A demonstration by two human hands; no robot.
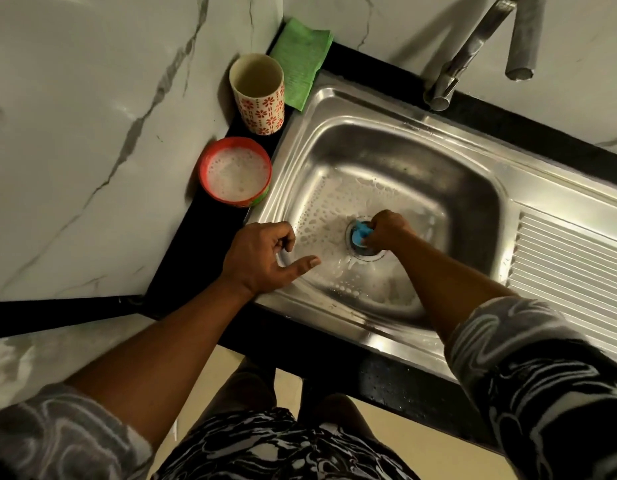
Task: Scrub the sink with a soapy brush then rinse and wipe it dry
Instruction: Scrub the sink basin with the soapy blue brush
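Note:
A stainless steel sink point(386, 143) fills the middle of the view, its basin floor covered with soap suds. My right hand point(386, 228) grips a blue brush point(359, 234) and holds it down on the drain at the basin's centre. My left hand point(262, 258) rests on the sink's front-left rim, fingers curled over the edge and thumb stretched out, holding nothing. A red bowl of foamy soapy water point(236, 174) stands on the black counter left of the sink. A folded green cloth point(300, 64) lies at the back-left corner.
A floral cup point(260, 95) stands empty between the bowl and the cloth. The metal tap point(473, 53) rises at the back, its spout over the basin. A ribbed draining board point(570, 268) lies to the right. Marble walls close in the left and back.

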